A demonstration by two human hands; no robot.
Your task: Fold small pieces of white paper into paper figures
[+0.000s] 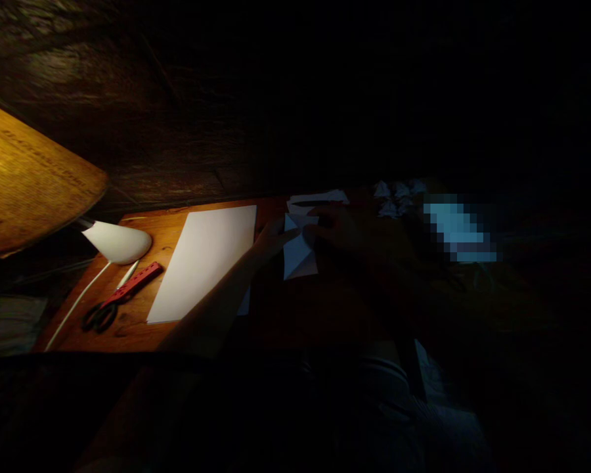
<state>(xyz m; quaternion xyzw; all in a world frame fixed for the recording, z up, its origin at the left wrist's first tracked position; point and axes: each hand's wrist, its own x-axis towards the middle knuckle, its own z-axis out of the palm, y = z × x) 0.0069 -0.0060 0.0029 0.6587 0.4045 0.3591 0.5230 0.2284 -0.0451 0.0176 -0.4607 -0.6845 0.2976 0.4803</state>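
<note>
1. A dim wooden table point(276, 309) is lit only from the left, and most of the scene is in deep shadow.
2. A small folded paper point(299, 255), white with sharp creases, lies near the middle of the table.
3. The left hand point(274, 236) reaches in from below, its fingertips touching the folded paper's upper left edge. It is too dark to tell whether they pinch it or just press on it.
4. The right hand point(333, 226) is on the paper's upper right side, almost lost in shadow. I cannot tell whether it is open or closed.
5. A flat white sheet point(204, 263) lies just left of the left forearm.
6. Further left lie a red ruler point(136, 281) and black-handled scissors point(100, 316), which touch each other.
7. A white lamp base point(119, 242) stands at the table's left end under a yellow shade point(24, 177).
8. Crumpled paper point(395, 197) sits beyond the right hand.
</note>
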